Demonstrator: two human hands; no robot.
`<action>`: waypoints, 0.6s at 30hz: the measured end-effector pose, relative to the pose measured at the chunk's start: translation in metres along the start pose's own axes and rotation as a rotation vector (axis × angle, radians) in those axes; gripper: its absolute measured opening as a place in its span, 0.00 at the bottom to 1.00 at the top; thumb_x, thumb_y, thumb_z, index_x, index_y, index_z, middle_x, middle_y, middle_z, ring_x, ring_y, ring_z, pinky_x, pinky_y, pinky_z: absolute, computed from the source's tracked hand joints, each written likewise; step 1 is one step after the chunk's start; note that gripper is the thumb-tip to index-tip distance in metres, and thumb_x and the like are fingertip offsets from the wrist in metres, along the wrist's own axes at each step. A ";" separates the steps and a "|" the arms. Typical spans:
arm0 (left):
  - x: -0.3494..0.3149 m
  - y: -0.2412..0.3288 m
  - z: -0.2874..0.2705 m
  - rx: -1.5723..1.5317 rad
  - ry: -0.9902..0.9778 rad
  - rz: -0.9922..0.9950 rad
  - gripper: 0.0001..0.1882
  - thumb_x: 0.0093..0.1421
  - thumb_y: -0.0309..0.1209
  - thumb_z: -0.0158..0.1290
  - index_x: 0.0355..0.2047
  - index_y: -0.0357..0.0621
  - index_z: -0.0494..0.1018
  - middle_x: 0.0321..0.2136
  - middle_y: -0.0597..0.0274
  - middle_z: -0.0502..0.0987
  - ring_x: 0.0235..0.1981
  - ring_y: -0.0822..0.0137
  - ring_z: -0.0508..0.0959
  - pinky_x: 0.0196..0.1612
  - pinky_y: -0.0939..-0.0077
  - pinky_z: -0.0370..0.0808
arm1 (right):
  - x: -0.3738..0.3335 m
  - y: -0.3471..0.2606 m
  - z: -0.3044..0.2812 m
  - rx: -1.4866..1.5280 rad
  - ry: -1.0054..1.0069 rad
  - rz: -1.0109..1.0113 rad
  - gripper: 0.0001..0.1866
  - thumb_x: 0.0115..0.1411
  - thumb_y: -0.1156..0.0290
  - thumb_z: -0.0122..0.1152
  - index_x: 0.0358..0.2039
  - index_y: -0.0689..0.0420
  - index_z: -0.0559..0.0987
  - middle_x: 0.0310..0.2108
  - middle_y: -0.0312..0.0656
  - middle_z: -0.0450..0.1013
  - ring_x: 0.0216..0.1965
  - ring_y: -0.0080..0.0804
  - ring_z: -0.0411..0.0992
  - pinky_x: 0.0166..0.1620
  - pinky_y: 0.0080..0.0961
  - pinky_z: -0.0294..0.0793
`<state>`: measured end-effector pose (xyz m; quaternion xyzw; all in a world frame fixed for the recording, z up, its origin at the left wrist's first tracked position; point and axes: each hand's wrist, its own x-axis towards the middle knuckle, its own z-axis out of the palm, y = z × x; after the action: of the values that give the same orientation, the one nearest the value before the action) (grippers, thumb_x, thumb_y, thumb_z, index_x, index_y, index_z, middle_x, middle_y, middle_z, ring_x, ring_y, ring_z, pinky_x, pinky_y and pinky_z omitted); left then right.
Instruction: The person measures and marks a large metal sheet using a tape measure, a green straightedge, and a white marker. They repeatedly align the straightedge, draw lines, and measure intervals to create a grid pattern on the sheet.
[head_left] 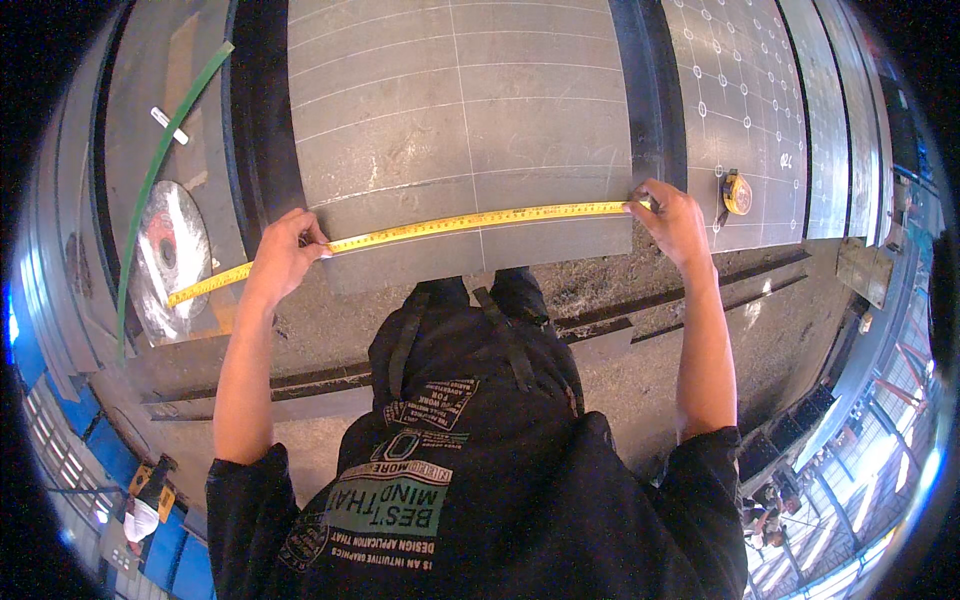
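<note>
Our left hand (283, 258) and right hand (676, 225) pinch the tape (480, 220); we should keep it taut, left to right, across the sheet (390, 130).

"What's on the table (655, 100)?"
"Grey metal plates: the middle plate (540, 120) lined in white, the right plate (745, 100) marked with white circles."
"And on those?"
"A yellow measuring tape (560, 212) across the middle, a rounded yellow case (738, 194) on the right."
"Left plate (205, 160)?"
"Round disc (185, 220), green strip (209, 71), white stick (169, 126)."
</note>
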<state>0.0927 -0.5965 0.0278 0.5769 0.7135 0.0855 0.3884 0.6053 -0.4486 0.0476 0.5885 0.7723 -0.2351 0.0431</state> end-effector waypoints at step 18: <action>0.002 -0.002 -0.001 -0.017 -0.017 -0.006 0.12 0.47 0.24 0.67 0.26 0.35 0.74 0.27 0.56 0.72 0.30 0.58 0.77 0.38 0.66 0.73 | 0.001 -0.002 -0.005 0.043 -0.046 -0.014 0.12 0.59 0.59 0.68 0.37 0.53 0.81 0.35 0.49 0.79 0.33 0.52 0.78 0.38 0.44 0.76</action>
<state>0.0902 -0.5954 0.0269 0.5720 0.7113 0.0856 0.3995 0.6042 -0.4461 0.0520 0.5785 0.7700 -0.2653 0.0465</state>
